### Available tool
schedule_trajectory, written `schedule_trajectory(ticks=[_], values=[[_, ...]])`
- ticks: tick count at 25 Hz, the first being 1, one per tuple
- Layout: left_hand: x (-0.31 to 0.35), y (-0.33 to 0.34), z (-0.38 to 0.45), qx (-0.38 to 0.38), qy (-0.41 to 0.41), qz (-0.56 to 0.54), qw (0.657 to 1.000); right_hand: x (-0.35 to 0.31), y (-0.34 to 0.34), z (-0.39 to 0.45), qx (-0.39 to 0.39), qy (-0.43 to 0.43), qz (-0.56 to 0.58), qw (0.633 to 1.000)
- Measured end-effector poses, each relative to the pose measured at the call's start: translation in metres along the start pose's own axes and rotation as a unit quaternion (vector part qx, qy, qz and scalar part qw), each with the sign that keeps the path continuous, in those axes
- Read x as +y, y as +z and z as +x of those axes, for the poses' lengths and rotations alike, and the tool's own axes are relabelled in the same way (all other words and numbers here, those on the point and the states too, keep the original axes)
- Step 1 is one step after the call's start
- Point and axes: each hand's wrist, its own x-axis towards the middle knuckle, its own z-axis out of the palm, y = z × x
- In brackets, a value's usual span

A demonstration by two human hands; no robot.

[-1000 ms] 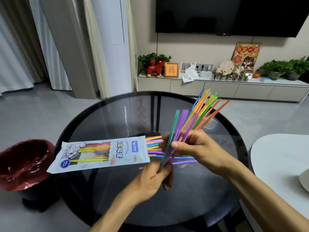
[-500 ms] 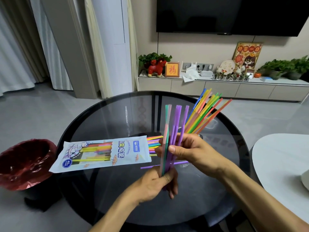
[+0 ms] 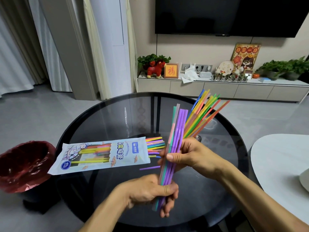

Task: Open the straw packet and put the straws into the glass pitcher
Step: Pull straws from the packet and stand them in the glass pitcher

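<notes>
A bundle of purple, teal and pink straws [image 3: 177, 131] stands nearly upright above the round dark glass table [image 3: 117, 118]. My right hand [image 3: 190, 154] grips the bundle at its middle. My left hand [image 3: 150, 190] pinches its lower end. Behind my right hand a fan of yellow, green, orange and blue straws [image 3: 204, 113] leans to the right; the clear pitcher around them is barely visible. The opened straw packet [image 3: 103, 154] lies flat on the left, with several straws [image 3: 155, 144] sticking out of its right end. One loose purple straw [image 3: 149, 168] lies on the glass.
A bin with a red liner [image 3: 21, 166] stands on the floor at the left. A white table [image 3: 275, 164] borders the right side. A low TV cabinet [image 3: 217, 87] with plants and ornaments runs along the far wall.
The bundle in my hands has swung from a rightward tilt to nearly upright. My left hand has slid down to its lower end, closer to me.
</notes>
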Motion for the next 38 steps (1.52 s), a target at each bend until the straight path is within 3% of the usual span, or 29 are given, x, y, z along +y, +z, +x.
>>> schedule_trajectory(ticks=[2, 4, 6, 8, 10, 13, 18, 24, 26, 29, 30, 33, 36, 38], values=[[0.003, 0.000, -0.001, 0.035, -0.002, 0.014, 0.999, 0.002, 0.003, 0.001, 0.026, -0.005, -0.008, 1.000], [0.007, 0.001, 0.003, 0.132, 0.032, 0.001, 0.991, 0.000, -0.001, 0.005, 0.106, -0.022, 0.019, 0.994], [0.008, -0.003, 0.005, 0.295, 0.082, 0.004, 0.952, -0.004, -0.020, 0.009, 0.239, -0.059, 0.076, 0.966], [0.011, -0.010, 0.003, 0.439, 0.099, 0.001, 0.893, -0.011, -0.048, 0.006, 0.378, -0.113, 0.159, 0.905], [0.011, -0.016, 0.000, 0.495, 0.088, -0.021, 0.864, -0.012, -0.073, -0.001, 0.470, -0.151, 0.154, 0.856], [0.009, -0.014, 0.002, 0.495, 0.076, -0.015, 0.865, -0.002, -0.085, 0.000, 0.515, -0.142, 0.075, 0.842], [0.006, -0.010, 0.009, 0.485, 0.066, 0.030, 0.872, 0.012, -0.079, 0.023, 0.489, -0.089, 0.035, 0.867], [-0.001, -0.021, 0.010, 0.512, 0.058, 0.097, 0.851, 0.034, -0.070, 0.042, 0.474, -0.029, 0.014, 0.880], [-0.010, -0.023, 0.011, 0.533, 0.066, 0.214, 0.816, 0.035, -0.071, 0.039, 0.469, -0.010, 0.012, 0.883], [-0.027, -0.033, 0.013, 0.537, 0.004, 0.486, 0.689, 0.026, -0.081, 0.019, 0.460, 0.048, -0.137, 0.876], [-0.031, -0.036, 0.013, 0.509, -0.053, 0.522, 0.682, 0.021, -0.084, 0.009, 0.431, 0.095, -0.212, 0.872], [-0.034, -0.045, 0.011, 0.432, -0.166, 0.539, 0.703, 0.010, -0.077, -0.013, 0.269, 0.224, -0.353, 0.868], [-0.031, -0.047, 0.006, 0.414, -0.175, 0.547, 0.706, 0.025, -0.047, -0.008, 0.147, 0.090, -0.496, 0.851], [-0.026, -0.047, 0.000, 0.412, -0.165, 0.555, 0.703, 0.047, -0.022, 0.003, 0.095, 0.014, -0.578, 0.810]])
